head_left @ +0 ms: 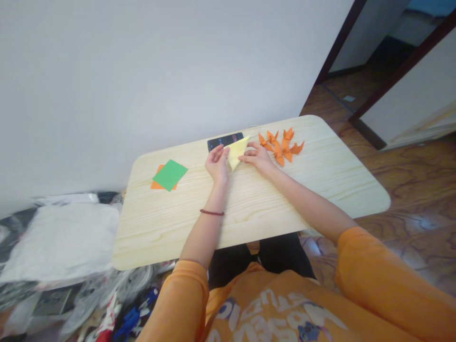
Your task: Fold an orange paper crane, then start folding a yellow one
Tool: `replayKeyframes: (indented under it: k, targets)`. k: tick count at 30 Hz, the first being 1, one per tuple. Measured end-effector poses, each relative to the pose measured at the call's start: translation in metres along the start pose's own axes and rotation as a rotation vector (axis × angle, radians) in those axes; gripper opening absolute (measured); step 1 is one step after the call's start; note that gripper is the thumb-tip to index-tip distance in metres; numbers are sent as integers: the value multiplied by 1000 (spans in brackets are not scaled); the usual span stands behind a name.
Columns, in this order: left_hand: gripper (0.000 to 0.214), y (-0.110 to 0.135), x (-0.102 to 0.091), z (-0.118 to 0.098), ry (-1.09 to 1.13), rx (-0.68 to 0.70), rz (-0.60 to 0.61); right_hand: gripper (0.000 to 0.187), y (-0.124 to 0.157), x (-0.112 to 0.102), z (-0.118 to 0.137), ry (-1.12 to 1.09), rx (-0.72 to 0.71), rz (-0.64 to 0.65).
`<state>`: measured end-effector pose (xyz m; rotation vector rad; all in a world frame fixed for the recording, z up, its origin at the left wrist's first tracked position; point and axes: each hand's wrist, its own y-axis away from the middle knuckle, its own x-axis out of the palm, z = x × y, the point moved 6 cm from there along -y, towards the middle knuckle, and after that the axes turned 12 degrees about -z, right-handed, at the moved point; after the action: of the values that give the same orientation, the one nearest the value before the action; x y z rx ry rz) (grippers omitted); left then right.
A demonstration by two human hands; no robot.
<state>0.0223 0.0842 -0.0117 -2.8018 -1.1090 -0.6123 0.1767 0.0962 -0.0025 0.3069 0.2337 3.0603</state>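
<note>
A piece of yellow origami paper (236, 153), folded to a pointed shape, is held up over the middle of the table between both hands. My left hand (217, 164) pinches its left edge between thumb and fingers. On the other side, my right hand (259, 157) has its thumb and fingertips closed on the paper's right edge. Just behind the paper lies a dark phone (225, 140) with its screen lit, partly covered by my left hand and the paper. Several orange folded paper cranes (285, 145) sit in a cluster to the right of my right hand.
On the table's left part, a green paper square (170, 175) rests on orange paper (156, 184). The light wooden table (171, 232) stands against a white wall. Bags and a white bundle (64, 237) lie on the floor at left; a doorway is at right.
</note>
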Motion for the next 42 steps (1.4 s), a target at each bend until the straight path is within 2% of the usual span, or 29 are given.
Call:
replayKeyframes:
  k: [9, 17, 23, 27, 33, 38, 42]
  targets:
    - [35, -5, -4, 5, -33, 6, -62, 35, -5, 3, 0, -95, 25, 27]
    - [38, -1, -1, 9, 2, -84, -26, 35, -3, 4, -2, -18, 17, -10]
    - [38, 0, -3, 8, 21, -104, -68, 36, -6, 5, -5, -115, 57, -2]
    - [42, 0, -1, 12, 11, -127, -14, 35, -4, 3, -1, -77, 13, -16]
    - [44, 3, 3, 14, -57, -132, 43, 35, -10, -10, 0, 78, -123, -124]
    - [44, 4, 3, 14, -51, -147, 34, 34, -24, -16, -11, -128, -77, -182]
    - [43, 6, 4, 13, -61, -139, 41, 29, -29, -18, -14, -182, -38, -230]
